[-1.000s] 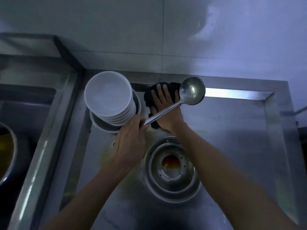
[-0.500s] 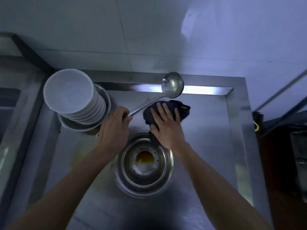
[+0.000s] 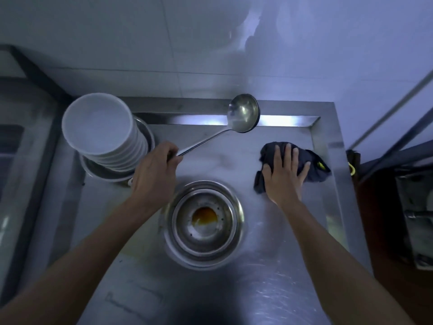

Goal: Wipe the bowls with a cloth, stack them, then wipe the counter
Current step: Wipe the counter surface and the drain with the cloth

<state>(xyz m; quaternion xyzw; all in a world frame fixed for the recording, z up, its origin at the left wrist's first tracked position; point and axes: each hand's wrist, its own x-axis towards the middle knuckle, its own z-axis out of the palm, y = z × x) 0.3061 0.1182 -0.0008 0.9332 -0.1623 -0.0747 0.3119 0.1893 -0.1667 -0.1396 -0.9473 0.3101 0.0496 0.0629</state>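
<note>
While the steel counter fills most of the view, bounded by a raised rim along its far and right edges, a tiled wall rises behind it. Near the middle of the counter stands a stack of metal bowls, the innermost holding a small pool of orange liquid. At far left, a stack of white bowls leans slightly and sits inside a wider metal bowl on the counter. The left hand, fingers curled, grasps the handle of a steel ladle, whose scoop lies over the far rim, apart from the white bowls. The right hand lies flat with fingers spread, pressing a dark cloth against the counter near the right rim; the cloth is crumpled and carries a small yellow mark at its right edge.
</note>
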